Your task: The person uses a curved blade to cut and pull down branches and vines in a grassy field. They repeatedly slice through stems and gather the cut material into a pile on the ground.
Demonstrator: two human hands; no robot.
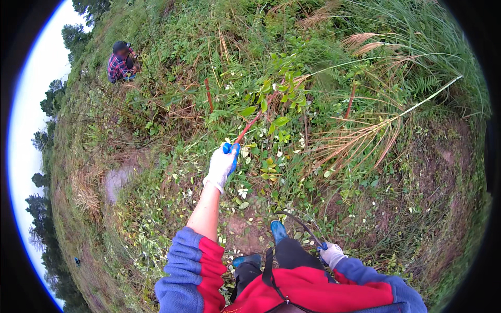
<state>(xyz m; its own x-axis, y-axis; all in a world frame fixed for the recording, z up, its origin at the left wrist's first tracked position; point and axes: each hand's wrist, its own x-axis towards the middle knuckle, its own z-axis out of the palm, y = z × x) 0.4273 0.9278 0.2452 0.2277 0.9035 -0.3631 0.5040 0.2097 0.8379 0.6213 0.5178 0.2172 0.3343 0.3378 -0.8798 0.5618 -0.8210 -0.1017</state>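
Note:
My left hand (pixel 224 163), in a white glove with a blue coated palm, reaches out ahead of me. It is closed around the lower end of a reddish woody stem (pixel 249 127). Green leaves (pixel 280 122) grow along the stem's upper part, which points up and to the right. Low by my right leg, my right hand (pixel 332 253), gloved alike, grips a sickle (pixel 301 223). The sickle's dark curved blade points forward and left, above the ground near my boot; its handle is mostly hidden by my hand.
Two reddish upright stumps or stakes (pixel 209 95) (pixel 349 101) stand in the weeds. A dry grass plume (pixel 360 137) leans in from the right. My blue boots (pixel 278 231) are on leaf-strewn soil. A person (pixel 122 62) in a plaid shirt crouches farther off, upper left.

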